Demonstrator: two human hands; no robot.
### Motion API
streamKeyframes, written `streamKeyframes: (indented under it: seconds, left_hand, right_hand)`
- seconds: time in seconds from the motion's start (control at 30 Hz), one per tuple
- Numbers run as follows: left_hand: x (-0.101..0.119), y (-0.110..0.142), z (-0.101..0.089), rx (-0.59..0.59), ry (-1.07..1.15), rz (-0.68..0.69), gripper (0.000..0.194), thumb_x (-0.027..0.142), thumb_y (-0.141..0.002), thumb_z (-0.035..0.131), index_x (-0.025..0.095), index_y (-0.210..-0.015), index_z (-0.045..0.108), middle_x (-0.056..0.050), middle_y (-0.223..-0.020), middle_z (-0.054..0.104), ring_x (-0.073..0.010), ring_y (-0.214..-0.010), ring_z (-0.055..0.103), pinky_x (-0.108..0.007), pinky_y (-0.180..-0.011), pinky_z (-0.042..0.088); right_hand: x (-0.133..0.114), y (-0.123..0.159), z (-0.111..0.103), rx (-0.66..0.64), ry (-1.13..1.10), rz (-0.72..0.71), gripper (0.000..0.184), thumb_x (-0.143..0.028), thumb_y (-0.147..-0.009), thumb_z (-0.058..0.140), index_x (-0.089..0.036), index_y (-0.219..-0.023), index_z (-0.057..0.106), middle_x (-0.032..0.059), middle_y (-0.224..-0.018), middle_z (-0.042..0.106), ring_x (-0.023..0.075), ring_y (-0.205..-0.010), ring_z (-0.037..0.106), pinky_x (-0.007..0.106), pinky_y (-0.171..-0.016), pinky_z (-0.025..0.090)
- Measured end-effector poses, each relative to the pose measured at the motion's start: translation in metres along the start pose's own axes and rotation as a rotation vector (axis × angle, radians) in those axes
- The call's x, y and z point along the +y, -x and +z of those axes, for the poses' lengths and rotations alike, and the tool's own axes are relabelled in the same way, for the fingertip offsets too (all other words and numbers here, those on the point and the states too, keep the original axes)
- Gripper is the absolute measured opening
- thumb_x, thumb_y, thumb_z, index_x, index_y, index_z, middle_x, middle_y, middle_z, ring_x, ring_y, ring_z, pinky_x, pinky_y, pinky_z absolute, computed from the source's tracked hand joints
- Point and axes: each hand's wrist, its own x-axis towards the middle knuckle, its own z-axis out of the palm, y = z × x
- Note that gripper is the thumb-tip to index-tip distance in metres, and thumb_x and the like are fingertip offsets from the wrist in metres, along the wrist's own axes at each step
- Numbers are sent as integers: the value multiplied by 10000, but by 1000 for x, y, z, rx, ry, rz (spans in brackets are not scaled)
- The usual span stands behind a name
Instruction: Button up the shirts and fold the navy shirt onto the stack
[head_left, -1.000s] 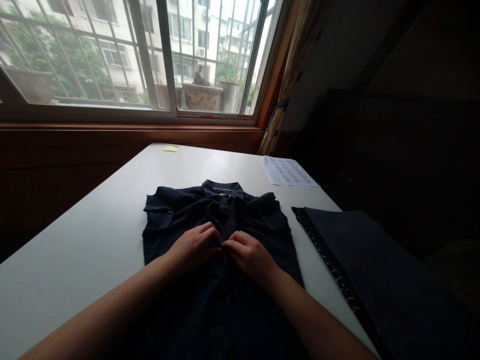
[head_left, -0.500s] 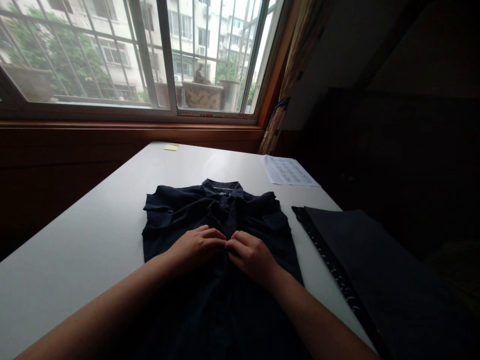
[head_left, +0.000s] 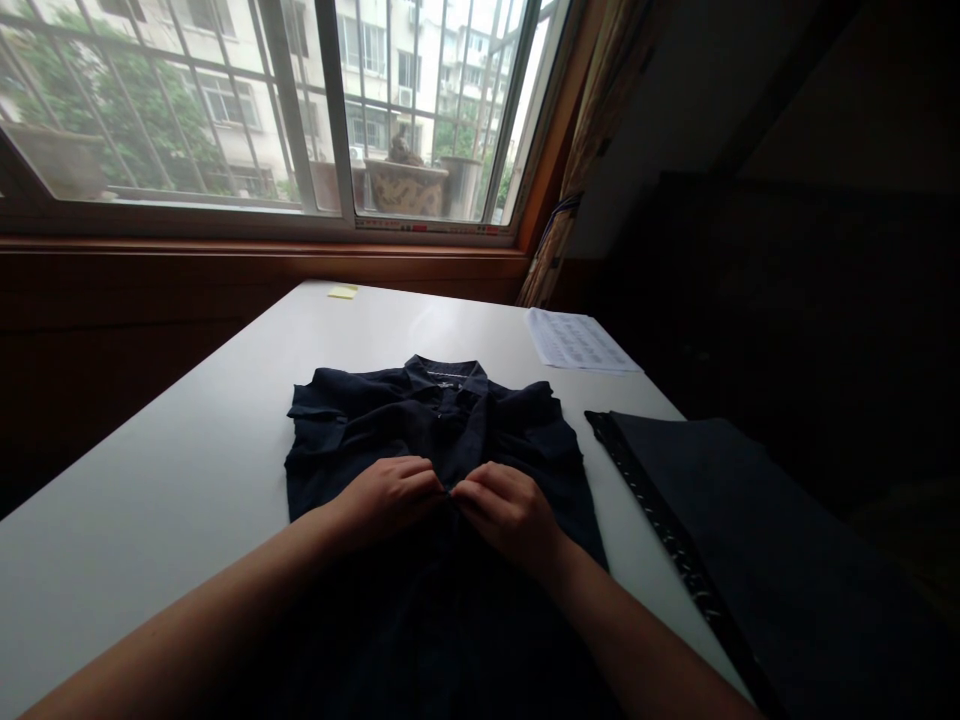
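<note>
A dark navy collared shirt (head_left: 525,430) lies front up, its collar pointing toward the window. My left hand (head_left: 394,492) rests on the middle of its front, fingers closed in a pinch on the front placket. Opposite it, my right hand (head_left: 508,508) pinches the same placket from the right, the two sets of fingertips almost meeting. Whether a button sits between the fingers is hidden. Toward me, the lower part of the shirt runs off in deep shadow beneath my forearms.
The shirt lies on a white table (head_left: 187,460). Dark folded cloth (head_left: 720,490) with a patterned edge covers its right side. Printed sheets (head_left: 581,340) lie at the far right corner, a yellow sticky note (head_left: 343,292) at the far edge. A barred window (head_left: 420,110) stands beyond.
My fingertips have drawn slightly apart, and the left fingers have curled in more. The cloth above them has shifted, showing more of the placket below the collar.
</note>
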Motion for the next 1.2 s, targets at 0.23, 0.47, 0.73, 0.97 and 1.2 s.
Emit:
streamKeyframes:
  seconds: [0.23,0.47,0.73,0.97,1.2]
  left_hand:
    - [2,1,1,61,-72,58,246,234,-1009,469,175,-801,585,1,-710,560,-109,-601,507,-232,-565,394]
    - [1,2,0,236,-21,9,143,206,-975,541,166,-860,615,0,-686,562,-116,-604,508,-236,-560,388]
    - [4,1,-5,245,57,-25,91,190,-955,575,162,-891,633,3,-698,570,-102,-598,511,-216,-556,387]
    - [5,0,-6,242,69,-12,84,193,-947,592,155,-890,641,-1,-697,573,-101,-596,507,-214,-551,387]
    - [4,0,-6,242,59,5,82,196,-947,588,160,-903,647,-15,-717,606,-113,-622,550,-220,-572,424]
  right_hand:
    - [0,-1,-1,73,-67,-8,117,-171,-954,587,-221,-996,683,41,-860,671,156,-759,618,294,-720,525]
    - [2,1,1,-5,-44,-59,142,-133,-955,559,-199,-981,682,48,-848,651,163,-744,606,297,-688,516]
    - [5,2,-1,190,-187,140,170,-89,-896,589,-236,-976,618,45,-925,618,177,-851,628,319,-770,551]
    - [9,4,4,129,-329,129,224,-58,-897,558,-238,-1030,563,44,-1005,692,180,-928,675,336,-842,561]
    - [10,4,6,54,-269,141,266,-113,-965,528,-248,-1173,625,59,-989,653,180,-914,642,325,-825,555]
